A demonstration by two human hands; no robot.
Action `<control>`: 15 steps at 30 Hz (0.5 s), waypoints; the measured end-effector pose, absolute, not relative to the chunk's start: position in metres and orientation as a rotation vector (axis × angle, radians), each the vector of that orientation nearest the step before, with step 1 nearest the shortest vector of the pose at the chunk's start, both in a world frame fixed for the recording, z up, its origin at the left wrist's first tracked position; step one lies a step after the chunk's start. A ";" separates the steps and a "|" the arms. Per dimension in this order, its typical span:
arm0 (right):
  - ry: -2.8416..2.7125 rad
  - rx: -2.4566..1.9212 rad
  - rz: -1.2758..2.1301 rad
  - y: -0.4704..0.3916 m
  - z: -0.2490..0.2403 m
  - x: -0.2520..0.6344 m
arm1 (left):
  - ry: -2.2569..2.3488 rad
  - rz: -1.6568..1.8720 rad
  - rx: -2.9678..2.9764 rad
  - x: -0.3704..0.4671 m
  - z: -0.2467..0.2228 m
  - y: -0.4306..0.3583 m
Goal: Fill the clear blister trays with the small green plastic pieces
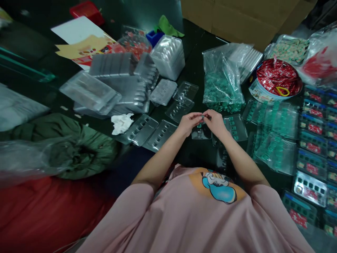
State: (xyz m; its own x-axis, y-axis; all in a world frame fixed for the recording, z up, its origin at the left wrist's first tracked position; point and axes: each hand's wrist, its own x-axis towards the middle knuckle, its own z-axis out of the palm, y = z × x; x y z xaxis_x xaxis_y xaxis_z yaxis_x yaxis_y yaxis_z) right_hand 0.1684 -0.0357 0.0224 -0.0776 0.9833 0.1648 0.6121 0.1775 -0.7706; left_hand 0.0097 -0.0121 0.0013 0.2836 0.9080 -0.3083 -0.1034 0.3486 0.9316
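Observation:
My left hand (190,123) and my right hand (213,122) meet at the middle of the dark table, fingertips pinched together on a small green piece (202,117). Just below them lies a clear plastic tray (202,134), partly hidden by the hands. To the right of my right hand is a clear tray with green pieces (236,128) in a row. Clear trays (163,135) with several small slots lie to the left of my left hand. Beyond my right hand stands a clear bag of green pieces (222,88).
Stacked clear trays (116,88) rise at the left behind a crumpled white tissue (121,123). At the right are a round tin of red packets (277,79), stacked trays of green pieces (277,137) and rows of filled packs (310,163). A cardboard box (244,19) stands behind.

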 end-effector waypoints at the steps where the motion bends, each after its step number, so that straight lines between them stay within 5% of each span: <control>1: -1.767 -1.507 0.710 -0.039 0.023 0.165 | 1.053 0.847 0.976 0.008 0.001 -0.014; 15: -1.711 -1.548 0.844 -0.050 0.002 0.196 | 1.080 0.680 2.106 -0.020 -0.021 -0.048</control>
